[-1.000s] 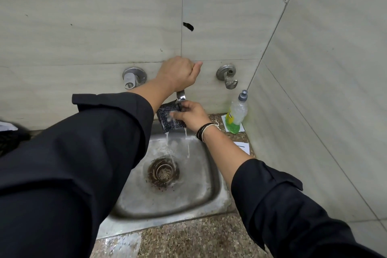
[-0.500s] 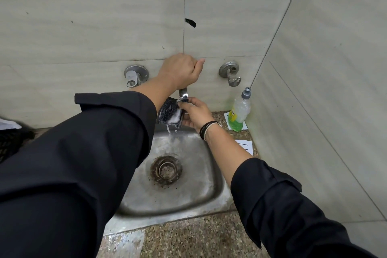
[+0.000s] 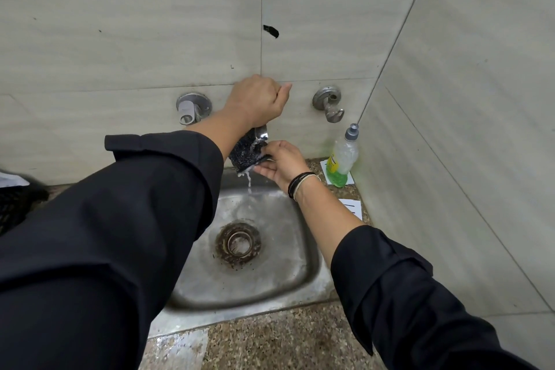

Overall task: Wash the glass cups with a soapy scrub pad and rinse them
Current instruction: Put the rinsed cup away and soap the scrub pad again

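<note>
My left hand (image 3: pixel 258 99) is curled round the handle of the wall tap, whose metal spout (image 3: pixel 262 131) shows just below it. My right hand (image 3: pixel 282 162) holds a dark scrub pad (image 3: pixel 247 152) right under the spout, fingers round its right edge. Foamy white water runs off the pad's lower corner into the steel sink (image 3: pixel 288 276). No glass cup is in view.
A bottle of green dish soap (image 3: pixel 342 159) stands on the granite counter at the right corner, on a white paper. Two other wall fittings (image 3: pixel 192 106) (image 3: pixel 329 100) flank the tap. A dark object (image 3: pixel 18 204) lies at the far left. Tiled walls close the back and right.
My right hand turned the pad from flat under the stream to more upright against the spout. The flow into the sink thinned to a narrow foamy trickle. My left hand stayed on the tap.
</note>
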A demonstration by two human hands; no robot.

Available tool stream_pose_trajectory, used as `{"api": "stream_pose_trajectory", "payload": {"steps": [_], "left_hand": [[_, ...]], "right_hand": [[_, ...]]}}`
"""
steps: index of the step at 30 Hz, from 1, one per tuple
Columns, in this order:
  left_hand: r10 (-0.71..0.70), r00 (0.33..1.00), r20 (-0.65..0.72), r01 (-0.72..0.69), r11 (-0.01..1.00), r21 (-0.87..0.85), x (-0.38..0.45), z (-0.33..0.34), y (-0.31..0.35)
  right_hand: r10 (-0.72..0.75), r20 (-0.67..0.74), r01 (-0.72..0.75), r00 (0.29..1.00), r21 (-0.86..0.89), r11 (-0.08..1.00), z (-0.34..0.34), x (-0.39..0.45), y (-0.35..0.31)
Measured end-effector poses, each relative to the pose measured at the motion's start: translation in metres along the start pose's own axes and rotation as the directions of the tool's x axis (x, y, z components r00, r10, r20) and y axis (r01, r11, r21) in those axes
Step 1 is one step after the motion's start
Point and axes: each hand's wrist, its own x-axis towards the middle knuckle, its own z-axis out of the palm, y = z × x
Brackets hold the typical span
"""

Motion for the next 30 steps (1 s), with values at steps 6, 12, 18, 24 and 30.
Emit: {"api": "stream_pose_trajectory", "payload": {"steps": [6, 12, 18, 24, 30], "left_hand": [[-0.024, 1.0, 0.008, 0.024, 1.0, -0.001, 0.0, -0.001, 0.001], [-0.024, 1.0, 0.014, 0.025, 0.999, -0.023, -0.001, -0.003, 0.001], [-0.019, 1.0, 0.016, 0.02, 0.999, -0.038, -0.001, -0.001, 0.0], [-0.02, 1.0, 0.018, 0.02, 0.999, -0.028, 0.0, -0.001, -0.001], [-0.007, 1.0, 0.008, 0.007, 0.999, -0.036, 0.001, 0.0, -0.002]], "right_hand": [[0.022, 0.004, -0.023, 1.0, 0.101, 0.995, -0.004, 0.002, 0.003], [0.084, -0.015, -0.081, 0.996, 0.167, 0.983, -0.008, -0.004, 0.001], [0.092, 0.062, -0.098, 0.994, 0.095, 0.991, -0.011, -0.009, 0.004], [0.073, 0.07, -0.072, 0.995, -0.019, 0.997, -0.019, -0.009, 0.012], [0.075, 0.054, -0.08, 0.996, 0.1, 0.992, -0.026, -0.005, 0.013]]}}
